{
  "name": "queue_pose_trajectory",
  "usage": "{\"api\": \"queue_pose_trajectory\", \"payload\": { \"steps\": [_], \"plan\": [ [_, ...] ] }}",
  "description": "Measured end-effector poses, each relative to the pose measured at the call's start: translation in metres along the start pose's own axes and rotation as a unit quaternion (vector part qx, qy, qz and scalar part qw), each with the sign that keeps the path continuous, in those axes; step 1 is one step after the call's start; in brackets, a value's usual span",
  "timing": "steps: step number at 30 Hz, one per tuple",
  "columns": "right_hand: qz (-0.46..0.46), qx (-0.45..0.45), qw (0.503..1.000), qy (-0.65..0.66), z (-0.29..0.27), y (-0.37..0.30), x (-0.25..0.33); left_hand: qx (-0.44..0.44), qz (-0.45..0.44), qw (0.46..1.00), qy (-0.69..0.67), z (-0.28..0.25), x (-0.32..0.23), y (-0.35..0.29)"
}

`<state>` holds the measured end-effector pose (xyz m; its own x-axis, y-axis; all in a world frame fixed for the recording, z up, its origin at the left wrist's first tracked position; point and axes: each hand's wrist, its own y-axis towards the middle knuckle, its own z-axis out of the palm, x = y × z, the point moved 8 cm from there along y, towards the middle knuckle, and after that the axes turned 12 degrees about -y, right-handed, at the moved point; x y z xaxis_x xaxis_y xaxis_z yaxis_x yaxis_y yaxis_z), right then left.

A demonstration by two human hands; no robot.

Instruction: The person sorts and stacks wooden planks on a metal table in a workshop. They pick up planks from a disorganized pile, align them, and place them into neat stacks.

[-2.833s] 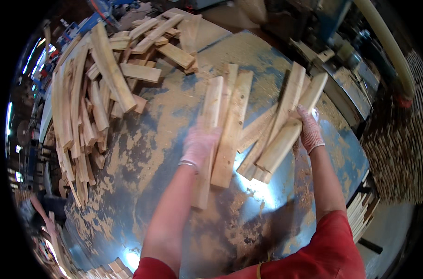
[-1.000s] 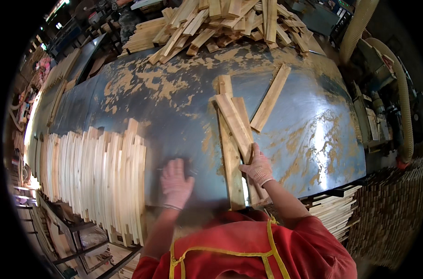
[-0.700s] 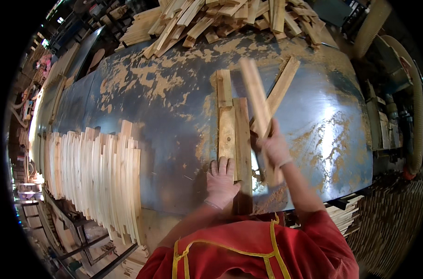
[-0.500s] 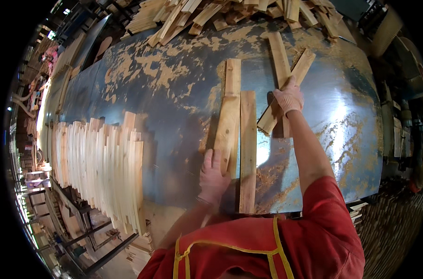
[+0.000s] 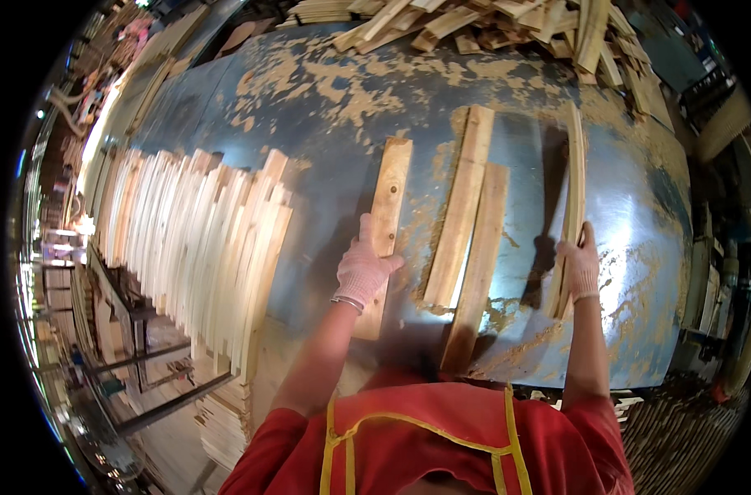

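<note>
My left hand, in a pale knit glove, is closed on a knotted wooden plank. Its thumb lies across the top face and a finger runs along the left edge. At the right, my gloved right hand grips wooden planks by their near part, tilted up on edge; they look like two pressed together, though I cannot be sure. Between my hands, a longer plank and a second plank lie side by side on the dark metal table, a thin gap between them.
To the left stands a row of pale, narrow boards. A heap of loose wood offcuts covers the far edge. Sawdust is scattered over the tabletop. Machinery and a ribbed hose stand beyond the right edge.
My left hand has shifted a plank leftward, away from the middle pair. The crossed planks at the right are now drawn together and upright on edge in my right hand, which has moved nearer.
</note>
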<state>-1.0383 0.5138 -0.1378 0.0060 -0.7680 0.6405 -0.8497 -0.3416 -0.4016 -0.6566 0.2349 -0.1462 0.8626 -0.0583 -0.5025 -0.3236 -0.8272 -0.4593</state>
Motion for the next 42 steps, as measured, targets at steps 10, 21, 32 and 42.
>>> {"api": "queue_pose_trajectory", "payload": {
  "steps": [10,21,32,42],
  "plan": [
    [-0.082,0.391,0.847,0.350,0.287,-0.247,0.101,-0.182,0.094,0.935,-0.290,-0.129,0.165,-0.051],
    [-0.378,0.353,0.814,-0.266,0.456,-0.317,0.223,-0.240,0.134,0.867,-0.415,-0.221,0.336,-0.156],
    [-0.026,-0.091,0.962,-0.256,0.152,-0.242,-0.015,-0.263,0.125,0.939,-0.183,-0.223,0.410,-0.092],
    [-0.027,-0.109,0.955,-0.273,0.205,-0.180,0.085,-0.263,0.138,0.953,-0.058,-0.229,0.356,-0.069]
  ]
}}
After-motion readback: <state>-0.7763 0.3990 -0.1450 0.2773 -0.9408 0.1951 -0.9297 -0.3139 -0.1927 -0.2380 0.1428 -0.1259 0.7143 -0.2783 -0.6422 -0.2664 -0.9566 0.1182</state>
